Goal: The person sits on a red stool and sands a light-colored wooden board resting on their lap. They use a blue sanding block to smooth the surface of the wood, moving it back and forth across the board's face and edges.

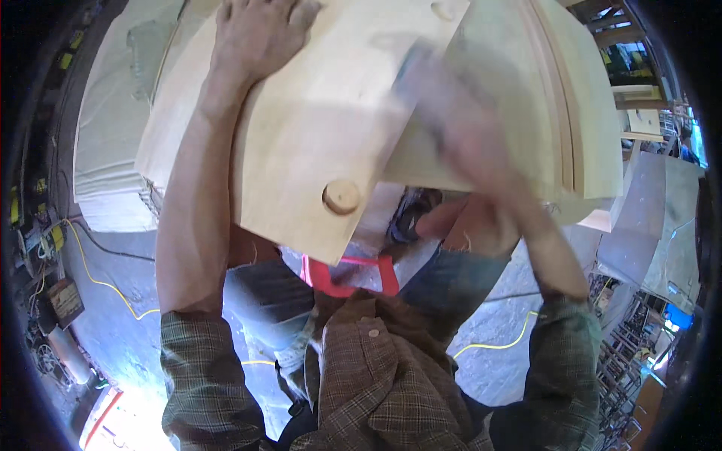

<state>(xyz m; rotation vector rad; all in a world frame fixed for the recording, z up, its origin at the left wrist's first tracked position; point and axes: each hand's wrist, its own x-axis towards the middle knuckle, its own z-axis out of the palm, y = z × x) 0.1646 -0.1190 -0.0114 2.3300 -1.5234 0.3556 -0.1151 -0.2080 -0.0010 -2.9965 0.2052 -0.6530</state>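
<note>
A pale wooden board lies slantwise before me, its near end sticking out above my knees. Near that end is a round cut-out, and another cut-out shows by the top edge. My left hand rests flat on the board's left side, with its fingertips cropped by the picture's top. Over the board's right edge, my right hand is smeared by motion. It seems closed around a small thing with a dark greenish edge, too blurred to name.
More pale panels lie beneath and to the right. A stack with a loose covering stands left. A red frame shows between my knees. Yellow cable runs over the floor. Large sheets and metal clutter lie right.
</note>
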